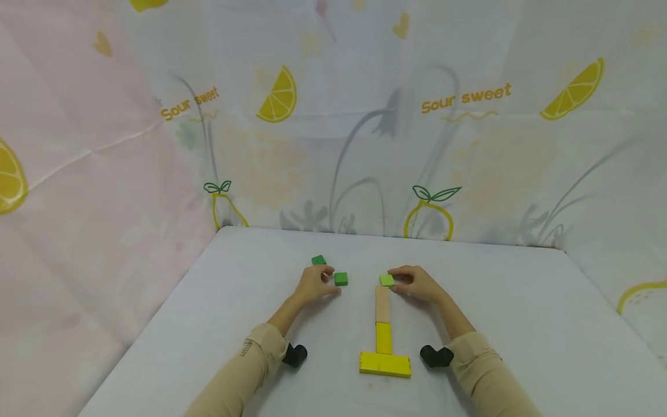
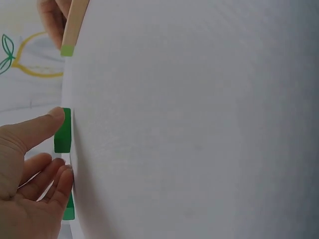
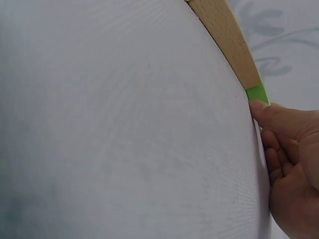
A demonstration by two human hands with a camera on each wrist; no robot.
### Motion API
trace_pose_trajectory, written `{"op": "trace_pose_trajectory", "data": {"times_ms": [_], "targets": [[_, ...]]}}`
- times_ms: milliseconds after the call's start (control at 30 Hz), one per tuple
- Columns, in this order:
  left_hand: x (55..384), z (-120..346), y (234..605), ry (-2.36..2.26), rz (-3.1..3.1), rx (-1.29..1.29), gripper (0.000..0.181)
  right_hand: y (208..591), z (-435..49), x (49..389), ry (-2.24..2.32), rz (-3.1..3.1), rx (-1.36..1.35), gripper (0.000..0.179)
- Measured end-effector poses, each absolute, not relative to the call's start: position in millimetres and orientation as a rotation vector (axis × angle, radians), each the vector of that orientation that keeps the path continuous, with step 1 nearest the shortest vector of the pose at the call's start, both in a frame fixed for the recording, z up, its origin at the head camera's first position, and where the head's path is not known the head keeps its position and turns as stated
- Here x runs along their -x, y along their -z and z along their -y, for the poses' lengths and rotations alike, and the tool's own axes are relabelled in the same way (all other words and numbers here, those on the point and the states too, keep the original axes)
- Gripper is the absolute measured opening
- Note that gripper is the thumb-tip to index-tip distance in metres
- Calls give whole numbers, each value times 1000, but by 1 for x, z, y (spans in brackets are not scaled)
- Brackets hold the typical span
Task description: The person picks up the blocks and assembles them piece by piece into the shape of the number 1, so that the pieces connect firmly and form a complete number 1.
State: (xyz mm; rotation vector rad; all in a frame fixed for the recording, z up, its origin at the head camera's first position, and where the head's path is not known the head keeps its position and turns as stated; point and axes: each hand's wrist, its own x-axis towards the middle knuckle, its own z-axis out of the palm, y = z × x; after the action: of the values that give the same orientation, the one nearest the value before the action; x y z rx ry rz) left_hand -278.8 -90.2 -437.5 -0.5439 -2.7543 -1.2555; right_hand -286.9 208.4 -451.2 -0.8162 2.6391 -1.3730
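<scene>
My left hand (image 1: 313, 284) is beside a dark green block (image 1: 341, 279), its thumb and fingers spread apart. In the left wrist view the thumb tip overlaps the end of that green block (image 2: 63, 134). A second dark green block (image 1: 319, 260) lies just beyond the left fingers, partly covered by them in the left wrist view. My right hand (image 1: 419, 284) pinches a light green block (image 1: 387, 280) between thumb and finger. This block sits at the far end of a plain wooden block (image 1: 383, 304). In the right wrist view the thumb presses on the light green block (image 3: 258, 94).
Nearer me, a yellow block (image 1: 383, 338) continues the line from the wooden one. It meets a wider yellow piece (image 1: 385, 365) lying crosswise. All rest on a white table (image 1: 208, 353), with a printed lemon-pattern cloth (image 1: 333, 150) standing behind it.
</scene>
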Motion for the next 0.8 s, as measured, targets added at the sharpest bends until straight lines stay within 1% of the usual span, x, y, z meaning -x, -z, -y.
{"op": "trace_pose_trajectory", "data": {"times_ms": [233,633,800], "targets": [[279,86,439,1259,2772,526,46,452,-208,286,1383,-2641,805,39],[284,83,443,1256,2763,520,33,452,-207,284,1384,-2640,811,39],[286,82,444,1243,2754,537,31,452,-208,285,1382,-2654,823,38]]}}
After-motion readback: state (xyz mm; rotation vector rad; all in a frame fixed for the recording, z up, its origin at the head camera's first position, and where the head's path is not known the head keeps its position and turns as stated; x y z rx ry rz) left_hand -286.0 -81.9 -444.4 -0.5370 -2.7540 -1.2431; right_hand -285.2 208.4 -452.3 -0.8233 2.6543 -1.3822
